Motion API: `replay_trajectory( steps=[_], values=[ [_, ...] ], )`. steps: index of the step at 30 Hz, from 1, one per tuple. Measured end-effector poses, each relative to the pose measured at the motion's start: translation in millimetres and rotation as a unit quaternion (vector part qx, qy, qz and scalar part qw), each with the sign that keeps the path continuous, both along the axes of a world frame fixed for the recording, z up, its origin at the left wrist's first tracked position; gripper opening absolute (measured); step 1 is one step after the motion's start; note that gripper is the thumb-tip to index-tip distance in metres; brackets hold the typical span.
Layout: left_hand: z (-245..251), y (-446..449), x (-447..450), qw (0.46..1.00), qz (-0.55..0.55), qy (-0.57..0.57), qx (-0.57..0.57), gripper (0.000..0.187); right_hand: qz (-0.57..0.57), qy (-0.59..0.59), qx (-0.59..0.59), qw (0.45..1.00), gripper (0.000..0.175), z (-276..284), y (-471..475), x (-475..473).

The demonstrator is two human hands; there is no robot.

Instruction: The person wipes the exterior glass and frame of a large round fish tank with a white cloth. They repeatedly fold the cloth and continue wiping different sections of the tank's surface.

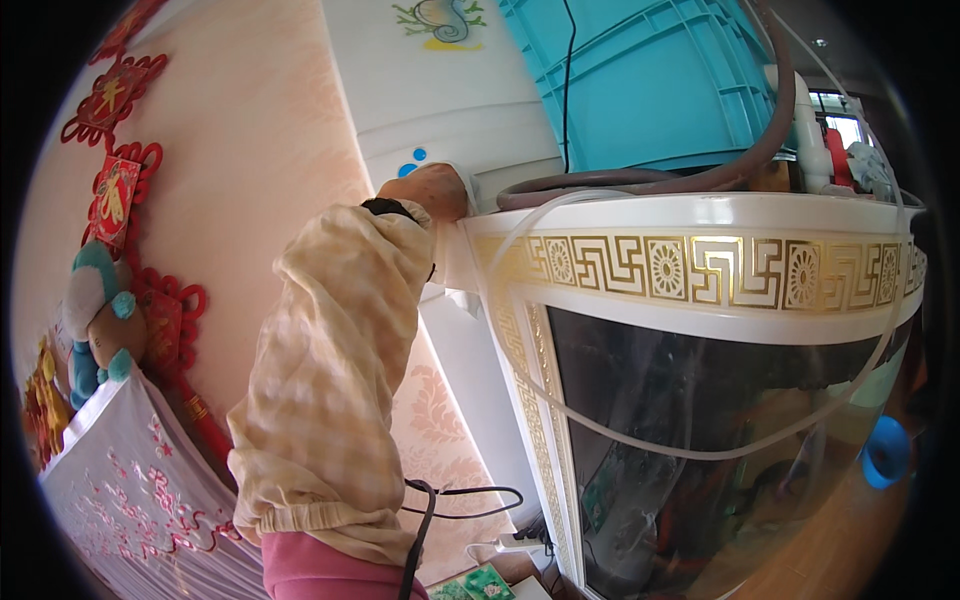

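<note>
My left hand [431, 189] reaches to the back left corner of a white aquarium [712, 214] trimmed with a gold fretwork band. Its back faces me, and its fingers are hidden, so what they hold cannot be told. Something thin and white shows beside the knuckles. A beige checked sleeve cover [330, 360] runs up the forearm over a pink sleeve [322, 566]. A translucent hose [675, 452] loops down across the dark glass front [712, 405]. On the tank top lies a thicker grey-brown hose [720, 178]. My right hand is out of view.
A turquoise plastic crate [637, 90] stands on the aquarium, near white pipes [808, 131] with a red valve handle [838, 157]. Black cable [420, 525] hangs by my arm above a power strip [521, 541]. At left are an embroidered cloth cover [142, 480] and red knot hangings [112, 199].
</note>
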State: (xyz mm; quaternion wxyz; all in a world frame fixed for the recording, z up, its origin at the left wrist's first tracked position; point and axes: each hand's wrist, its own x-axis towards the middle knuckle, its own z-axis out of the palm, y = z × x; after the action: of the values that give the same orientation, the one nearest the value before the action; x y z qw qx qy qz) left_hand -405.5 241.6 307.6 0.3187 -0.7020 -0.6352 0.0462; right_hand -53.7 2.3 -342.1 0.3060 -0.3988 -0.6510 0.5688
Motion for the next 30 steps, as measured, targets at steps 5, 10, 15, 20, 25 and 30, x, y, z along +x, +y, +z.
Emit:
replay_trajectory(
  steps=[5,10,15,20,25,30],
  values=[
    [-6,-28,-32,0.993,-0.069,0.081,0.042,0.02,-0.079,0.091,-0.234,0.965,0.027,-4,-7,1],
    [-16,-76,-49,0.992,-0.081,-0.006,0.094,0.019,-0.103,0.059,-0.28,0.953,0.032,-13,-10,12],
    [-33,-127,-59,0.949,-0.188,-0.206,0.147,0.019,-0.105,0.07,-0.306,0.944,0.034,-29,-8,20],
    [-94,-162,-76,0.752,-0.418,-0.478,0.176,0.017,-0.093,0.06,-0.307,0.945,0.035,-30,-2,23],
    [-167,-171,-64,0.544,-0.446,-0.679,0.209,0.016,-0.056,0.041,-0.294,0.953,0.036,-9,-4,25],
    [-186,-172,-37,0.65,-0.362,-0.564,0.357,0.016,0.06,-0.011,0.005,0.998,0.034,1,-10,32]
  ],
)
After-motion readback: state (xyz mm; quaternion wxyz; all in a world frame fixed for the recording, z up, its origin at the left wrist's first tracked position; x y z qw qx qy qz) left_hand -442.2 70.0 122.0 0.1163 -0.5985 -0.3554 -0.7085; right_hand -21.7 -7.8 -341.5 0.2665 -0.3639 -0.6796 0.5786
